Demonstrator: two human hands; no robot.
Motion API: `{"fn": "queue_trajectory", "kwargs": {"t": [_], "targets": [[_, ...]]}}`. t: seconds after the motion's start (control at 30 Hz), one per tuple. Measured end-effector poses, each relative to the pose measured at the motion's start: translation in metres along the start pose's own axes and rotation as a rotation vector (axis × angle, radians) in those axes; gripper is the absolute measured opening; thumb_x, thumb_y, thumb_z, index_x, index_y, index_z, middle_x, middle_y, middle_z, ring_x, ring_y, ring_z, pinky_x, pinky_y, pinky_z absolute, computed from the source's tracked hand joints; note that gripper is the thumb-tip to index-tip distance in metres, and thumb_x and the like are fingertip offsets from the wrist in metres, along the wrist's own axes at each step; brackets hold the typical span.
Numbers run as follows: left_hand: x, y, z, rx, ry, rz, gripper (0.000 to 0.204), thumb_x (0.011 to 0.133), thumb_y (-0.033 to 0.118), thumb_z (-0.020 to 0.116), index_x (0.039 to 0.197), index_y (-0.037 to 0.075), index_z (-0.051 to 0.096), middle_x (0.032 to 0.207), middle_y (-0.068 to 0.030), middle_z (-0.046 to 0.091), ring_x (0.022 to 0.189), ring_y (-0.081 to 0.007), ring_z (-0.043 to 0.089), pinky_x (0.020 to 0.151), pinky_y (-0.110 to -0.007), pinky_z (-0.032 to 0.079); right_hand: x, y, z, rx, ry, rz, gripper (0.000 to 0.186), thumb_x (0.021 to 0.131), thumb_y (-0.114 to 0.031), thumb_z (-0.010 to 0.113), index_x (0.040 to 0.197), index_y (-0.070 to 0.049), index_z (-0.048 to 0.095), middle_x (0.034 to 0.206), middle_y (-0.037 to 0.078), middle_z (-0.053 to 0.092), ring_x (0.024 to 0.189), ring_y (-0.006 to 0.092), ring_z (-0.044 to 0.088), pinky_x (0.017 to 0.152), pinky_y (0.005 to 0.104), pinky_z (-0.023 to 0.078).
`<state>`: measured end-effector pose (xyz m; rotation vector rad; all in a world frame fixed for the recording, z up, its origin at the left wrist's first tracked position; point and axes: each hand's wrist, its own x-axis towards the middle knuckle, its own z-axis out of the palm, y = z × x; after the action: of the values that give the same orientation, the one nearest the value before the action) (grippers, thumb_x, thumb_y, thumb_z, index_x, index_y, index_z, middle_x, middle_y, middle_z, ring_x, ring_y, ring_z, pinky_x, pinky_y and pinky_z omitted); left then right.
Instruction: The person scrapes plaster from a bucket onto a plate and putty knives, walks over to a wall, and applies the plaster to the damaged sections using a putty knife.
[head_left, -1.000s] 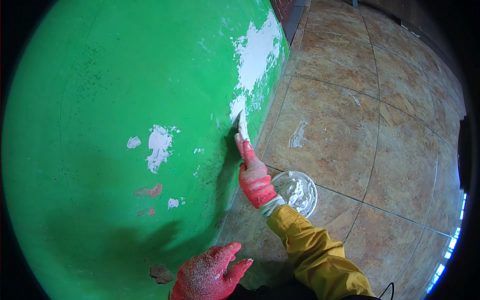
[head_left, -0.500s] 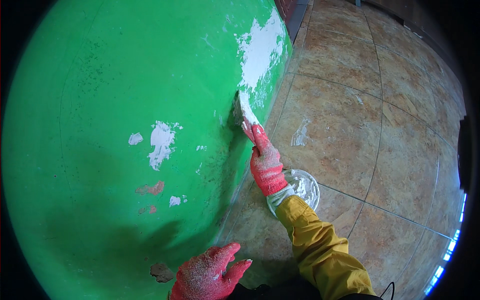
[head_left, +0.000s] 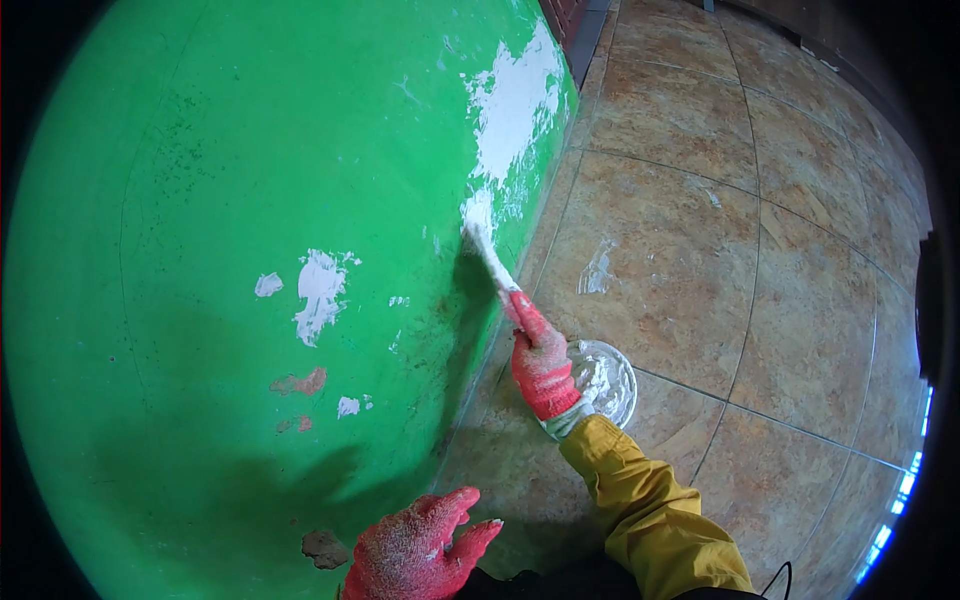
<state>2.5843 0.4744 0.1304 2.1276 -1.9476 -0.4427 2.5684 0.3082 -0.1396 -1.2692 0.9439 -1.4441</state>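
My right hand (head_left: 543, 362), in a red and grey work glove, is closed round a putty knife (head_left: 489, 257) smeared white. Its blade rests against the green wall (head_left: 230, 190), at the lower end of a white filler patch (head_left: 512, 112). My left hand (head_left: 415, 545), gloved alike, is at the bottom with thumb and fingers apart and nothing in it. Beside my right wrist a round tub (head_left: 632, 392) of white filler stands on the floor, partly hidden by the hand.
Smaller white filler spots (head_left: 320, 295) and bare chipped patches (head_left: 300, 382) mark the wall further left. A larger chip (head_left: 324, 549) lies low, near my left hand. Brown floor tiles (head_left: 680, 270) with white smears run along the wall's right side.
The putty knife has moved down along the wall, leaving fresh white filler under the large patch. My right hand has shifted slightly down and right. The left hand stays put.
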Motion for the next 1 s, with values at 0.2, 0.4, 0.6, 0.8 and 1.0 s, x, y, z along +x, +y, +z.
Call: {"fn": "queue_trajectory", "kwargs": {"t": [0.2, 0.4, 0.6, 0.8, 1.0], "targets": [[-0.001, 0.005, 0.000, 0.024, -0.010, -0.027, 0.029, 0.075, 0.019, 0.073, 0.100, 0.008, 0.062, 0.068, -0.0052, 0.059, 0.057, -0.0194, 0.055, 0.053, -0.032, 0.044, 0.041, 0.009, -0.006, 0.186, 0.108, 0.181, 0.054, 0.079, 0.009, 0.040, 0.128, -0.011, 0.052, 0.105, 0.007, 0.063, 0.081, 0.0107, 0.055, 0.075, 0.0246, 0.045], [0.001, 0.001, 0.002, 0.032, 0.013, 0.014, 0.030, 0.074, 0.017, 0.074, 0.099, 0.008, 0.062, 0.068, -0.0043, 0.058, 0.059, -0.0194, 0.056, 0.056, -0.032, 0.044, 0.063, 0.031, -0.009, 0.215, 0.078, 0.224, 0.053, 0.079, 0.008, 0.042, 0.126, -0.013, 0.054, 0.088, 0.001, 0.060, 0.070, 0.0077, 0.048, 0.063, 0.0223, 0.043], [0.004, -0.002, 0.004, 0.038, 0.020, 0.059, 0.030, 0.073, 0.016, 0.074, 0.099, 0.007, 0.062, 0.068, -0.0046, 0.058, 0.059, -0.0198, 0.056, 0.055, -0.032, 0.044, 0.066, 0.022, -0.008, 0.280, 0.025, 0.203, 0.052, 0.079, 0.010, 0.040, 0.125, -0.008, 0.053, 0.100, 0.001, 0.063, 0.089, 0.0072, 0.052, 0.078, 0.0218, 0.042], [0.006, 0.001, 0.004, 0.019, -0.005, 0.032, 0.031, 0.074, 0.016, 0.074, 0.101, 0.007, 0.062, 0.069, -0.0060, 0.059, 0.058, -0.0205, 0.056, 0.053, -0.032, 0.044, 0.069, 0.010, -0.021, 0.295, -0.086, 0.245, 0.050, 0.080, 0.013, 0.043, 0.128, -0.003, 0.050, 0.115, 0.003, 0.059, 0.105, 0.0103, 0.052, 0.093, 0.0253, 0.039], [0.008, -0.001, 0.008, 0.002, 0.018, 0.061, 0.030, 0.075, 0.016, 0.073, 0.101, 0.006, 0.062, 0.070, -0.0072, 0.059, 0.058, -0.0210, 0.056, 0.053, -0.032, 0.044, 0.070, 0.010, -0.030, 0.240, -0.124, 0.225, 0.049, 0.081, 0.012, 0.045, 0.127, -0.003, 0.051, 0.113, 0.003, 0.061, 0.104, 0.0108, 0.053, 0.093, 0.0247, 0.039]]}}
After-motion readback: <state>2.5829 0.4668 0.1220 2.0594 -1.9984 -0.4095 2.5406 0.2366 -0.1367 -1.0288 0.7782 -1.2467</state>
